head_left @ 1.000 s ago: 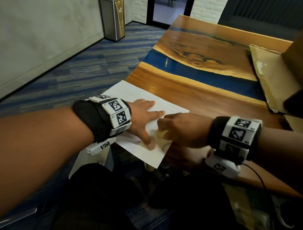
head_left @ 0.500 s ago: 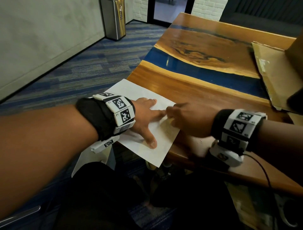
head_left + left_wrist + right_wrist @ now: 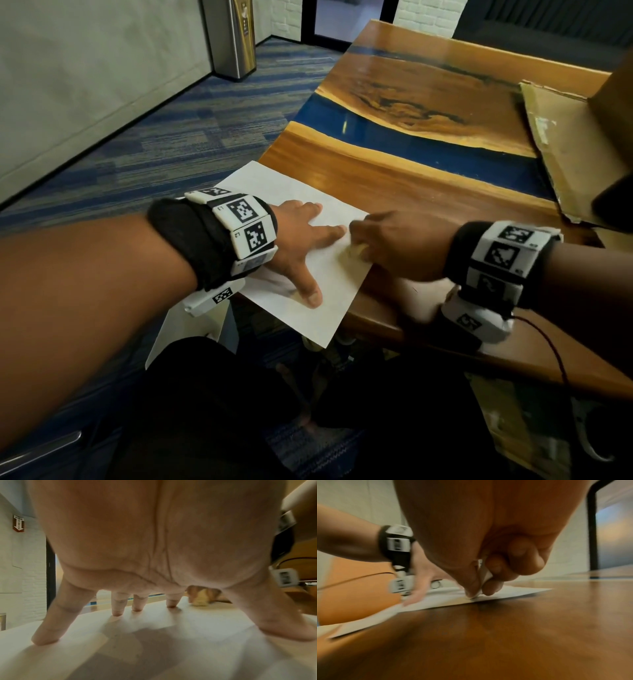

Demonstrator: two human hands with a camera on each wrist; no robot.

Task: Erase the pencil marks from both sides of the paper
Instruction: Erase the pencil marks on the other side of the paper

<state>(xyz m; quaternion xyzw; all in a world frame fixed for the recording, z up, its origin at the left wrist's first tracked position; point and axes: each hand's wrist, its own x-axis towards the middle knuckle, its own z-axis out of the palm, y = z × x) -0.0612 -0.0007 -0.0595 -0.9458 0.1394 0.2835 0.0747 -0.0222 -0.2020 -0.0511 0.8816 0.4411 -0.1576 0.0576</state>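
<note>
The right hand (image 3: 397,245) pinches one small white eraser (image 3: 485,573) between the thumb and the curled fingers, and the eraser's lower tip touches the paper (image 3: 308,310) close to its right edge. Just beside this grip, on its left, the left hand (image 3: 301,245) lies spread on the sheet; its fingers (image 3: 45,635) are straight and apart and press the paper down. It holds nothing.

The one sheet lies under both hands on a corner of the wooden table (image 3: 428,192). Its near corner and its left part hang over the table edge. Pencil marks I cannot see; the sheet looks white in the blurred views.

What could go wrong: the eraser works very near the free right edge, away from the pressing fingertips. A hard stroke toward that edge may wrinkle or tear the paper there. Also the overhanging part has no support, so I think the sheet may slide if the left hand lifts.

Count: one sheet, one eraser, two hands. Far behind the grip lies one piece of cardboard (image 3: 565,144).
</note>
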